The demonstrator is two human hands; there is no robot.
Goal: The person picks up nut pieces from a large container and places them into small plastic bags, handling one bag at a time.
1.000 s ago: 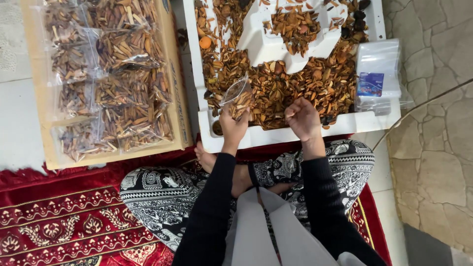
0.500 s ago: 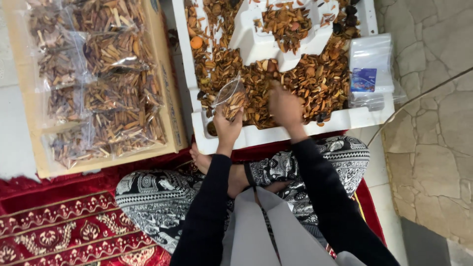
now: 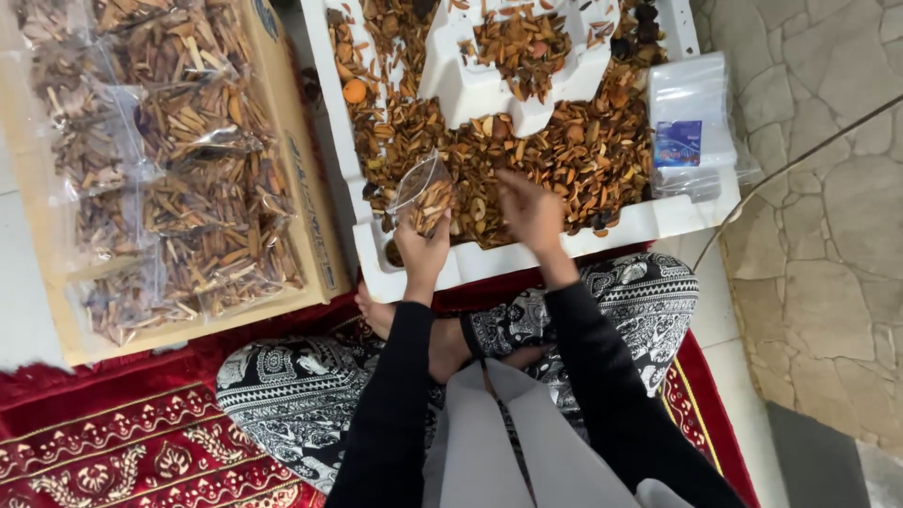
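Over white foam tray (image 3: 489,259): hands (image 3: 423,249) hold crinkly clear bag (image 3: 423,193).

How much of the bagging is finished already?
Done: many filled clear bags lie packed in the cardboard box. In hand: the left hand holds a small clear bag, partly filled, while the right hand gathers brown dried pieces. Left: a big heap of loose pieces fills the white foam tray, and a stack of empty bags waits beside it.
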